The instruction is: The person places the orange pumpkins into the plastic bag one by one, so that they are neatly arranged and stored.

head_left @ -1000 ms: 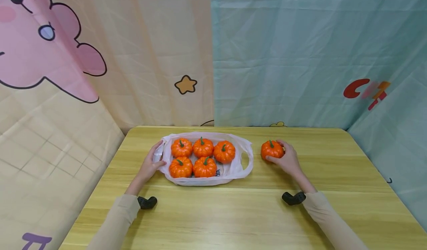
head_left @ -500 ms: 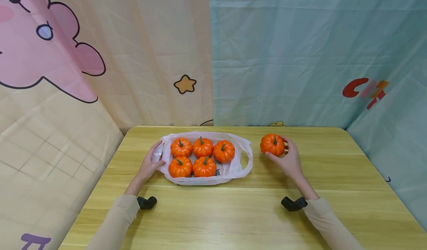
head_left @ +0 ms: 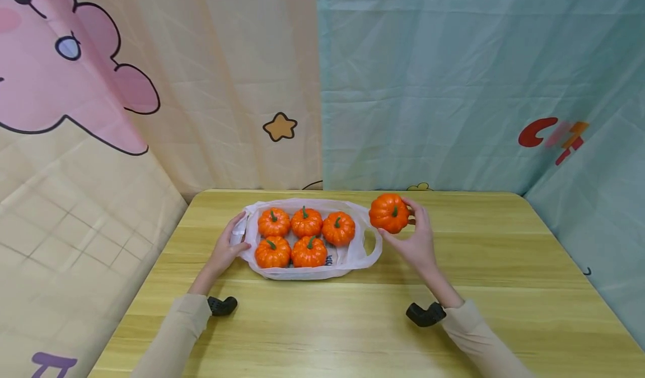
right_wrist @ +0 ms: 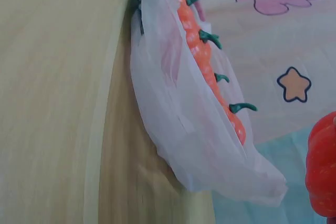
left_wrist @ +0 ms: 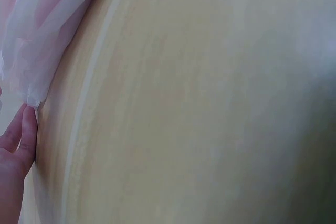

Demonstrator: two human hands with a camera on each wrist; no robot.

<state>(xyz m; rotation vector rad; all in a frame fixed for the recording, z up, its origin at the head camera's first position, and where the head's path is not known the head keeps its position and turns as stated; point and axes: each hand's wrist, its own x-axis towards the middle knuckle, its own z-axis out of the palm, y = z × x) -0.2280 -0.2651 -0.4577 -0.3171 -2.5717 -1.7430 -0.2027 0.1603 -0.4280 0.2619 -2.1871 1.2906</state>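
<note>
An orange toy pumpkin [head_left: 388,214] with a green stem is in my right hand [head_left: 415,243], gripped between thumb and fingers. It is off the table, just beyond the right handle of a white plastic bag [head_left: 347,262]. The bag lies with its mouth spread upward, and several more toy pumpkins [head_left: 308,252] sit inside in two rows. At the bag's left end, my left hand [head_left: 225,250] holds the plastic between thumb and fingers. Fingertips [left_wrist: 30,124] meet the bag's edge [left_wrist: 37,72] in the left wrist view. The held pumpkin [right_wrist: 323,166] is partly cut off in the right wrist view.
The pale wooden table [head_left: 322,322] extends in front of the bag and to its right. Printed curtains [head_left: 413,98] hang behind and along both sides. Each wrist wears a black device [head_left: 425,315].
My right hand has lifted its pumpkin off the table and carried it leftward to the bag's right end. The left hand and the bag have stayed put.
</note>
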